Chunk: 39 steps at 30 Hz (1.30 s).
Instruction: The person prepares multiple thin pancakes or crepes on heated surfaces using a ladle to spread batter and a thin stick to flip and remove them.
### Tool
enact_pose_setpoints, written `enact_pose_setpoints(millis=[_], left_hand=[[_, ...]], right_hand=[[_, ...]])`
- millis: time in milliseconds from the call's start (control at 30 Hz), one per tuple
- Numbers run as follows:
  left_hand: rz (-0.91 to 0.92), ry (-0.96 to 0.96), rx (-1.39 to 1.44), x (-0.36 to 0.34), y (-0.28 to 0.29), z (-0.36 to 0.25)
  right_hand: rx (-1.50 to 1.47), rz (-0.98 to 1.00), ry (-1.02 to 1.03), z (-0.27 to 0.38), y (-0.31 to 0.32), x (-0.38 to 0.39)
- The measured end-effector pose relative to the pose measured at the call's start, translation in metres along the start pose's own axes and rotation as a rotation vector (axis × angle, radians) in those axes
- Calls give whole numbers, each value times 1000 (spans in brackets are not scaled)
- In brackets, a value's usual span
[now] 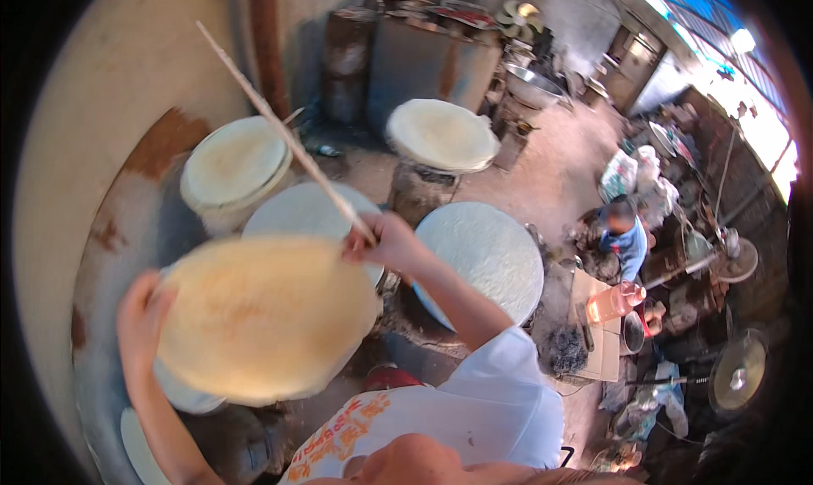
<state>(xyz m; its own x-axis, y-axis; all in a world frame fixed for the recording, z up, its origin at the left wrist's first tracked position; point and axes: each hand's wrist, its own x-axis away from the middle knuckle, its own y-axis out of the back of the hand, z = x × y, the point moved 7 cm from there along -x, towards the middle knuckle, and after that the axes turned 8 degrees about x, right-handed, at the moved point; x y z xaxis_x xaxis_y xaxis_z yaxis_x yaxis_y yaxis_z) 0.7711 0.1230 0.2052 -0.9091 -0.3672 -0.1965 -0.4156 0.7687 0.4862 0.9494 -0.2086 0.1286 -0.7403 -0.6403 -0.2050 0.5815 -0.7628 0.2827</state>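
A large round thin flatbread [262,324], browned in the middle, hangs tilted in front of me, slightly blurred. My left hand [142,316] pinches its left edge. A long thin wooden stick [275,121] is closed in my right hand [388,244], slanting up and away to the left. That hand is also at the bread's upper right edge; whether it grips the bread I cannot tell. Behind the bread a round pale surface [318,204] is partly covered. To the right lies a round griddle covered with pale batter [483,261].
Stacked flatbreads [442,134] rest on a stand at the back; another stack [235,159] is by the left wall. At right are a person in blue [627,244], a pink bottle [614,303] on cardboard [603,358] and bags [648,176]. A metal basin [533,85] stands farther back.
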Motion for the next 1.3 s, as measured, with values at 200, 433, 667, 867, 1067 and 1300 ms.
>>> enact_pose_setpoints(millis=[200, 433, 667, 867, 1067, 1300], left_hand=[[87, -685, 97, -229, -234, -193], [-40, -1289, -120, -326, -507, -124], [311, -1068, -175, -334, -664, -27], [407, -1069, -351, -345, -640, -5], [455, -979, -412, -296, -532, -32], [252, -733, -491, -224, -327, 18]], right_hand=[[316, -695, -62, 8, 313, -66], [242, -1003, -211, -226, 485, -61], [421, -1082, -525, -363, 480, 2], [452, -1091, -560, -362, 459, -25], [371, -1034, -507, -313, 429, 37], [-1095, -1156, -435, -231, 262, 257]])
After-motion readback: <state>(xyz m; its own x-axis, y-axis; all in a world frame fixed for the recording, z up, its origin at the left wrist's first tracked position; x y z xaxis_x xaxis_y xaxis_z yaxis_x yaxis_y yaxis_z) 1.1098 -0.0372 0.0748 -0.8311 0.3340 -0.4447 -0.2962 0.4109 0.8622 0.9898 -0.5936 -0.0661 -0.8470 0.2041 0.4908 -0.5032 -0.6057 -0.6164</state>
